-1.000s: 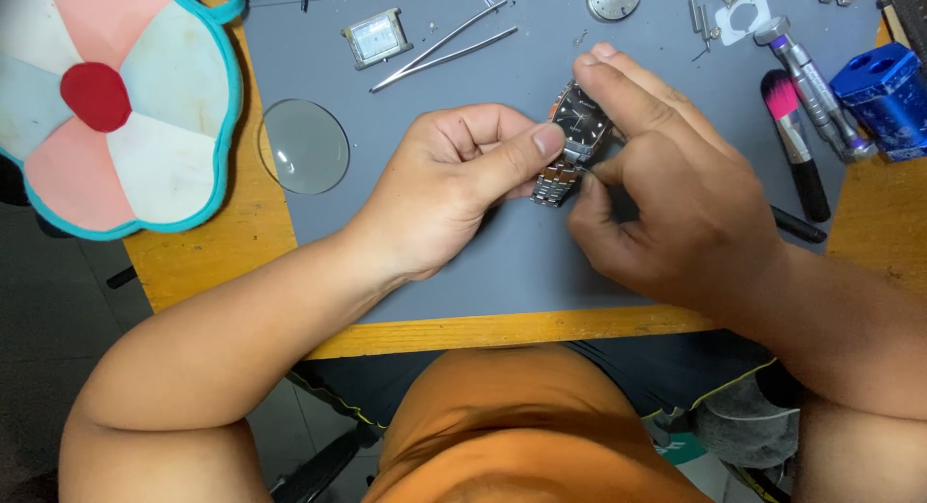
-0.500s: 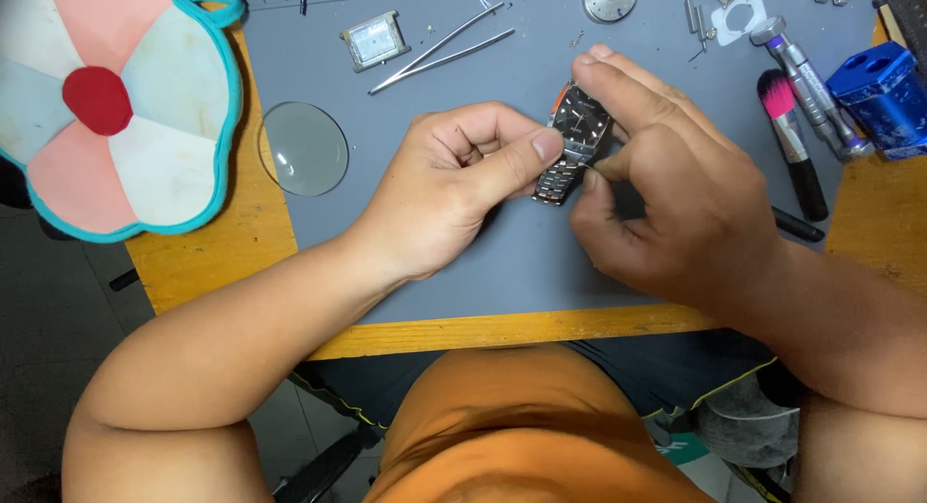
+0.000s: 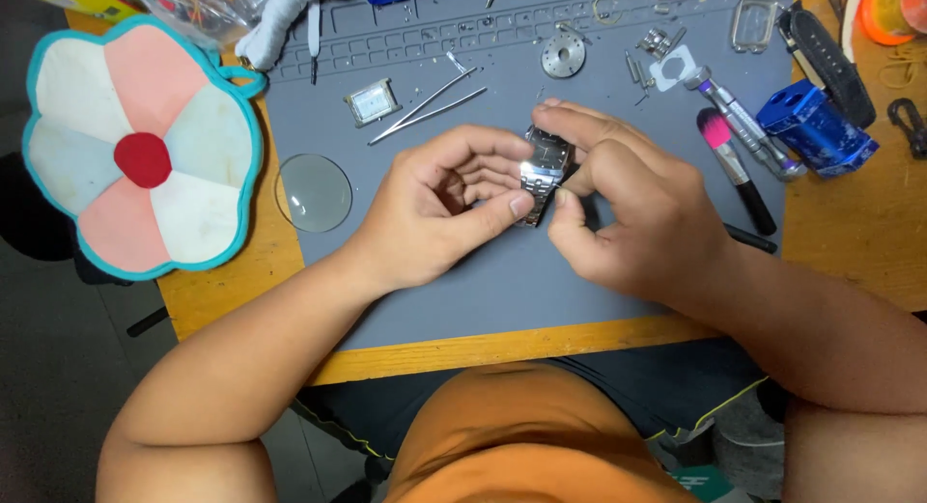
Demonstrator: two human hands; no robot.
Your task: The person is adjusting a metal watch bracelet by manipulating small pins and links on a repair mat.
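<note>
While both hands meet over the middle of the grey mat (image 3: 502, 281), here's how it all sits:

Watch: a metal watch with link bracelet (image 3: 544, 170), pinched between both hands just above the mat's centre (shiny steel, catching glare).

Long axis: runs roughly from the mat's far edge toward its near edge, tilted a little, upper end leaning right; lower end of the bracelet sits at the left thumb.

Facing: can't tell for sure whether dial or back is up, fingers cover too much.

Left hand (image 3: 444, 209): curled, thumb tip pressed on the bracelet's lower end, fingers folded in behind it; closed on the watch.

Right hand (image 3: 632, 213): index finger lies along the watch's top end, thumb against its right side; also clamped on the watch.

Tweezers (image 3: 425, 107): lying flat toward the mat's far edge, left of the hands, well apart from them.

Small square watch case (image 3: 372, 102): just beside the tweezers, on their left.

Loose lens (image 3: 313, 193): round clear glass straddling the mat's left edge.

Blue block (image 3: 816, 126): at the mat's right edge, holes on top; what's inside isn't visible.

Pink-tipped brush (image 3: 734, 170): lies near the right edge, just left of the block.

Flower-shaped pad (image 3: 140, 146): off the mat, at the worktop's left edge.
</note>
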